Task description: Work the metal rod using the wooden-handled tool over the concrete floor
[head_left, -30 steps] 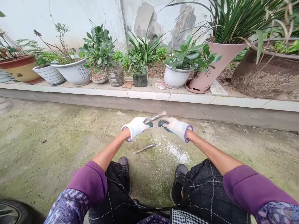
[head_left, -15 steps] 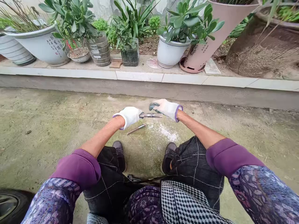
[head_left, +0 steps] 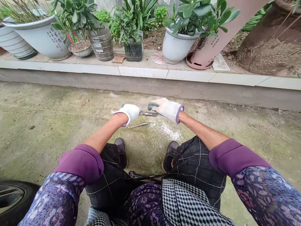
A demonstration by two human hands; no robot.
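Both gloved hands have come to sit lower over the ground in relation to the person, and the metal rod between them has swung from a raised slant to almost level, its free end now dipping slightly toward the right. Compared with a second ago, the view is also tipped further down, so less of the wall behind the plants shows.

The left hand grips one end of that rod; its fingers are mostly hidden behind the back of the glove, but the rod juts straight out of the fist. The right hand has its fingers curled inward and hangs just above the free end. Whether it touches the rod or pinches something small, I cannot tell. As I judge it, the level pose brings the free end close under the right fingers, so the work seems centred on that end, with the left hand steadying.

On the ground, the second rod stays where it was, below the held one and ahead of the left shoe. White powder remains scattered to the right of it, near the right shoe. Beyond, potted plants line the tiled ledge.
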